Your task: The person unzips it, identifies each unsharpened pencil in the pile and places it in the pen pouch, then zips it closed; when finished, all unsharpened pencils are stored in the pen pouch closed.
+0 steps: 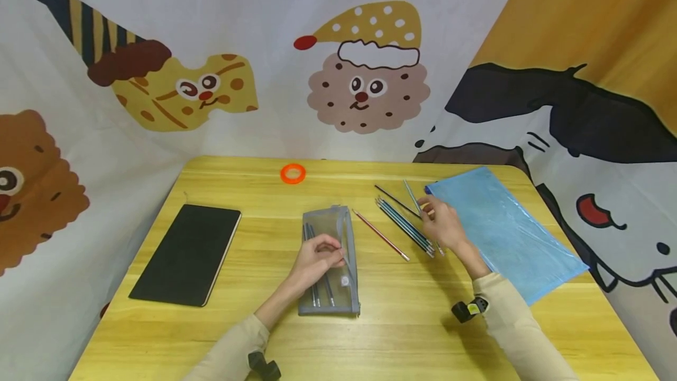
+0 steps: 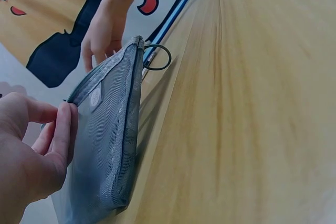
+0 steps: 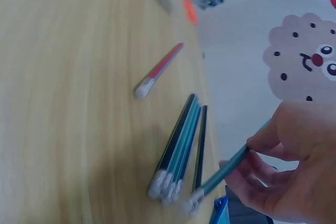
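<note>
My left hand pinches the upper edge of a grey mesh pencil case between thumb and fingers. Several pencils show through the mesh of the case, which lies on the table in the head view. To the right, my right hand holds a teal pencil between thumb and fingers, its eraser end pointing down toward the table. Beside that hand lies a bundle of green and dark pencils, with a dark pencil lying at an angle near them. A red pencil lies between the case and the bundle.
A black notebook lies at the left of the wooden table. An orange tape roll sits near the back edge. At the right, a blue plastic folder lies partly under my right forearm. A printed cloth hangs behind the table.
</note>
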A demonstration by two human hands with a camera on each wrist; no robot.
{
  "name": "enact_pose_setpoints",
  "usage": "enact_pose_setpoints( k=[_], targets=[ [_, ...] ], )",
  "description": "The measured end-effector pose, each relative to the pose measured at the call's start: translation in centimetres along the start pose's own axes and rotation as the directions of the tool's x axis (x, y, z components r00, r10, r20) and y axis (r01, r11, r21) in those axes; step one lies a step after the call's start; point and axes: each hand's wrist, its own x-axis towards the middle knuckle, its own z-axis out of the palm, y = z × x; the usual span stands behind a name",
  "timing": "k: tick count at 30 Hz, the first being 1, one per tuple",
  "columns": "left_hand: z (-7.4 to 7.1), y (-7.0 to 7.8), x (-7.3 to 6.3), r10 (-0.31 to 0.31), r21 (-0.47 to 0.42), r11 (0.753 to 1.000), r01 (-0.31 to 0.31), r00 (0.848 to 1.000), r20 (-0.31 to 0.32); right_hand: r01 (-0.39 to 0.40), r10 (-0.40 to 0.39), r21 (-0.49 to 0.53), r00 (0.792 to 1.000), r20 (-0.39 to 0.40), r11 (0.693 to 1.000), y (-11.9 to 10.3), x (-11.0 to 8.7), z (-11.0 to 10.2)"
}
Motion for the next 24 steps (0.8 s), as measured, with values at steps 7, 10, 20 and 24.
enact_pose_setpoints(
  k=[7, 10, 20, 24],
  targets=[
    [-0.1, -0.1, 0.0, 0.008, -0.003, 1.000, -0.008, 1.000, 0.007, -0.045, 0.045, 0.140, 0.999, -0.002, 0.989, -0.7, -0.2, -0.2],
    [-0.1, -0.2, 0.0, 0.010, -0.007, 1.000, -0.009, 1.000, 0.008, -0.066, 0.064, 0.215, 0.998, 0.014, 0.974, -1.1, -0.3, -0.1],
    [0.1, -0.1, 0.0, 0.014, -0.001, 1.000, -0.014, 1.000, 0.007, -0.138, 0.109, 0.496, 0.990, 0.087, 0.858, -2.1, -0.5, 0.9],
    [0.1, -0.1, 0.0, 0.013, -0.004, 1.000, -0.013, 1.000, 0.007, -0.156, 0.123, 0.567, 0.988, 0.096, 0.809, -2.0, -0.4, 2.2]
  ],
)
